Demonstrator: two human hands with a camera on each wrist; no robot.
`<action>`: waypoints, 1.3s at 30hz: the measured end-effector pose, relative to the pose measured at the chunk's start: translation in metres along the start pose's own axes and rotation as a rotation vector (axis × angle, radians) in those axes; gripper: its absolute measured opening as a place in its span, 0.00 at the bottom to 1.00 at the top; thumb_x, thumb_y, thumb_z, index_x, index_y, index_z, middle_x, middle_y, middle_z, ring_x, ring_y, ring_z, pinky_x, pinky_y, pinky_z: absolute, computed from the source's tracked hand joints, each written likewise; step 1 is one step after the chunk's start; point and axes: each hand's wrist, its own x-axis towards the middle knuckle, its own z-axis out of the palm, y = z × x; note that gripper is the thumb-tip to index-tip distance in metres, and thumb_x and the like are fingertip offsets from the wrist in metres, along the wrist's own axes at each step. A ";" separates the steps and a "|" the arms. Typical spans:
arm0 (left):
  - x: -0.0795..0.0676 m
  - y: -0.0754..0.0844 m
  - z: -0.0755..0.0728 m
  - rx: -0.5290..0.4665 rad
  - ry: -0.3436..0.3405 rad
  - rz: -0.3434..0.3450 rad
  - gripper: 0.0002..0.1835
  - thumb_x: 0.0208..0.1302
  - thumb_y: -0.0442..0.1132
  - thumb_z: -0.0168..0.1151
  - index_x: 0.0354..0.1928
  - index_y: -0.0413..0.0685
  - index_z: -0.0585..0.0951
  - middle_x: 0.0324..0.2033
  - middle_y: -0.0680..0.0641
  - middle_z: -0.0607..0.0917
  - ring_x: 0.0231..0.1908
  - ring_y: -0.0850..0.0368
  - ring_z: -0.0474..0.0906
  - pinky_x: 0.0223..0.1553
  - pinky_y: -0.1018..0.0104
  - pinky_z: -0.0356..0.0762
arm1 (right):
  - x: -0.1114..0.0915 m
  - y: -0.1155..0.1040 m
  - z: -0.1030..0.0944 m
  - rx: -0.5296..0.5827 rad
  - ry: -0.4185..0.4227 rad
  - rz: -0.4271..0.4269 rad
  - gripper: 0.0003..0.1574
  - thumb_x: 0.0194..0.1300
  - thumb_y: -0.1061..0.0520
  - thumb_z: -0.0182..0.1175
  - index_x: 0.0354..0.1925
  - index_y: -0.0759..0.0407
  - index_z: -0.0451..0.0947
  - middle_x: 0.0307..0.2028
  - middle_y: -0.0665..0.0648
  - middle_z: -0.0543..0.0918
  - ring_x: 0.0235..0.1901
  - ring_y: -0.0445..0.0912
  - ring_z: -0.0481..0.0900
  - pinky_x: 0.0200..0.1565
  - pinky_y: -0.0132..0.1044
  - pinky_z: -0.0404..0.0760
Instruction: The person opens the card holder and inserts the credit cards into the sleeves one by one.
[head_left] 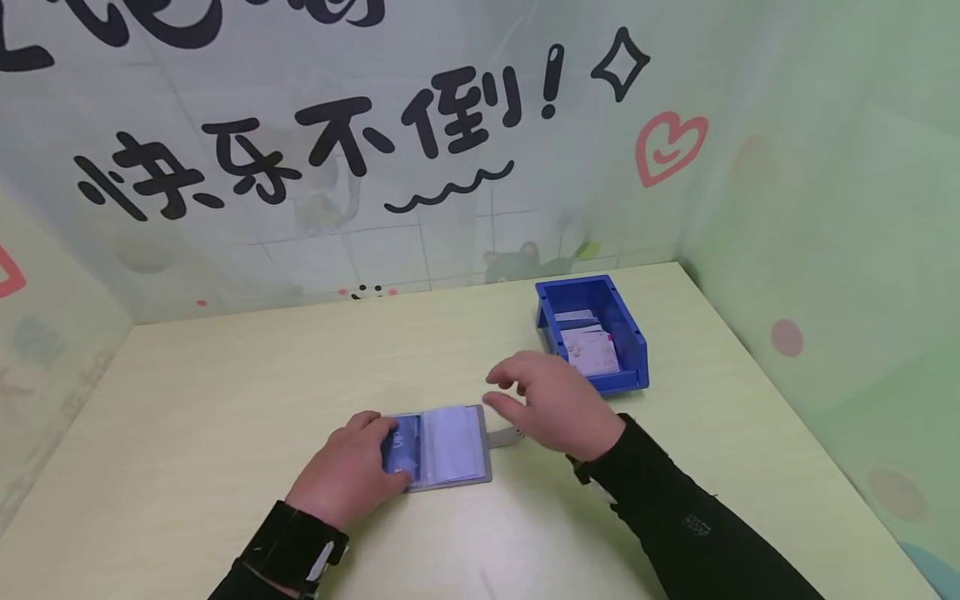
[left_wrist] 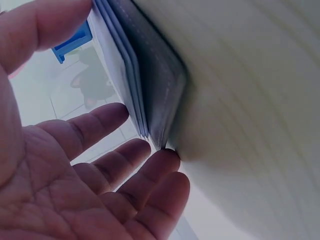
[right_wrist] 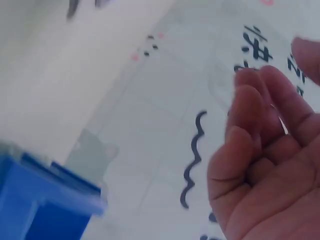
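A grey card holder lies spread on the table, with clear sleeves inside and a blue card in its left side. My left hand holds that side, thumb at the near edge and fingers by the far edge. The left wrist view shows several stacked sleeves edge-on beside the fingertips. Right of the holder, a short grey strap sticks out. My right hand hovers between the holder and a blue bin, its fingers loosely bent and nothing in them.
Several pale printed cards sit inside the blue bin at the back right. The light wooden table meets a printed cloth wall at the back and a green one on the right.
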 end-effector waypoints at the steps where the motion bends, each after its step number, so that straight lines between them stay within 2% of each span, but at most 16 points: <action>1: 0.000 0.000 0.000 -0.002 -0.001 0.001 0.37 0.47 0.54 0.69 0.59 0.43 0.73 0.58 0.39 0.70 0.50 0.41 0.69 0.47 0.47 0.75 | 0.000 0.004 -0.007 0.019 0.052 0.010 0.11 0.64 0.48 0.59 0.41 0.50 0.81 0.35 0.44 0.79 0.33 0.36 0.72 0.34 0.34 0.77; 5: 0.000 0.001 0.000 -0.006 -0.011 -0.004 0.38 0.46 0.54 0.69 0.59 0.42 0.73 0.58 0.38 0.70 0.49 0.42 0.69 0.48 0.46 0.75 | -0.001 0.029 -0.029 0.026 0.215 0.085 0.07 0.65 0.53 0.58 0.38 0.53 0.80 0.35 0.48 0.79 0.33 0.40 0.72 0.33 0.38 0.78; 8: 0.001 0.002 0.001 -0.008 -0.012 -0.004 0.38 0.46 0.54 0.69 0.59 0.42 0.73 0.58 0.38 0.70 0.49 0.42 0.69 0.48 0.46 0.75 | 0.000 0.053 -0.040 -0.031 0.230 0.184 0.11 0.65 0.56 0.57 0.44 0.59 0.79 0.40 0.54 0.79 0.39 0.46 0.73 0.40 0.45 0.78; 11: 0.001 0.003 0.002 -0.006 -0.011 -0.002 0.38 0.46 0.54 0.70 0.58 0.42 0.73 0.58 0.37 0.70 0.49 0.41 0.69 0.48 0.45 0.75 | 0.002 0.077 -0.042 -0.109 0.160 0.284 0.18 0.64 0.58 0.57 0.51 0.63 0.77 0.47 0.60 0.78 0.49 0.52 0.72 0.50 0.51 0.75; 13: 0.001 0.003 0.003 -0.001 -0.009 -0.006 0.39 0.46 0.55 0.70 0.59 0.42 0.73 0.58 0.38 0.70 0.49 0.41 0.69 0.48 0.45 0.75 | 0.004 0.091 -0.038 -0.186 0.093 0.316 0.21 0.63 0.59 0.57 0.54 0.63 0.75 0.50 0.63 0.77 0.52 0.55 0.69 0.54 0.53 0.72; 17: 0.002 0.003 0.005 0.007 -0.004 -0.019 0.40 0.45 0.56 0.70 0.59 0.43 0.73 0.58 0.38 0.70 0.49 0.41 0.69 0.47 0.45 0.75 | 0.007 0.110 -0.026 -0.307 -0.009 0.272 0.21 0.65 0.59 0.55 0.55 0.65 0.74 0.51 0.65 0.77 0.54 0.58 0.68 0.57 0.55 0.68; 20: 0.002 0.003 0.006 0.012 0.000 -0.020 0.40 0.45 0.57 0.70 0.59 0.43 0.73 0.58 0.38 0.70 0.49 0.41 0.70 0.46 0.45 0.76 | 0.009 0.115 -0.018 -0.369 -0.061 0.231 0.20 0.67 0.58 0.52 0.54 0.66 0.75 0.50 0.65 0.78 0.54 0.58 0.68 0.57 0.55 0.66; 25: 0.002 0.003 0.007 0.015 0.010 -0.012 0.39 0.45 0.57 0.70 0.58 0.43 0.74 0.57 0.38 0.71 0.48 0.42 0.70 0.46 0.45 0.76 | 0.013 0.119 -0.013 -0.411 -0.127 0.255 0.21 0.67 0.57 0.52 0.56 0.65 0.74 0.51 0.64 0.78 0.55 0.58 0.67 0.57 0.54 0.65; 34: 0.001 0.003 0.006 0.009 0.026 -0.004 0.38 0.45 0.56 0.70 0.57 0.42 0.74 0.57 0.39 0.71 0.47 0.42 0.70 0.46 0.46 0.76 | 0.022 0.123 -0.010 -0.436 -0.188 0.305 0.16 0.63 0.60 0.56 0.48 0.62 0.80 0.45 0.60 0.81 0.49 0.54 0.70 0.51 0.50 0.66; 39: 0.001 0.004 0.005 0.017 0.021 0.000 0.37 0.46 0.56 0.70 0.57 0.42 0.74 0.57 0.39 0.71 0.47 0.42 0.70 0.46 0.46 0.76 | 0.024 0.124 -0.009 -0.451 -0.191 0.314 0.14 0.62 0.60 0.57 0.46 0.61 0.81 0.42 0.59 0.82 0.45 0.53 0.70 0.49 0.50 0.67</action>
